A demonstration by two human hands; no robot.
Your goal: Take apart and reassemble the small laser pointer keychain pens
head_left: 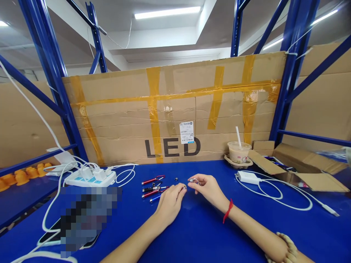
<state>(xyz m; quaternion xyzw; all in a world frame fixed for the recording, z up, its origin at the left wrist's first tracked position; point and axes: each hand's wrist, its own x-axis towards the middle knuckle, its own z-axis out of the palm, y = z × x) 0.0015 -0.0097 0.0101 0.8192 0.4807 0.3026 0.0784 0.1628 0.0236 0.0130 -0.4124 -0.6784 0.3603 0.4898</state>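
Both hands are above the middle of the blue table. My left hand (170,202) has its fingers closed around something whose small metallic end shows at the fingertips; the rest is hidden. Across a short gap, my right hand (207,188) pinches a small silver metal piece with a ring (192,180) between thumb and forefinger. A small dark metal part (176,179) lies on the table just beyond the hands. Left of my left hand lie a red pen-like tube (149,181), a black one (149,189), another red one (150,194) and a blue one (155,199), partly covered by that hand.
A white power strip (91,178) with cables and a blurred dark object (87,219) are at the left. On the right are a white adapter (249,178) with a looped cable, a drink cup (239,152) and an open cardboard box (297,164). Cardboard (123,128) closes the back.
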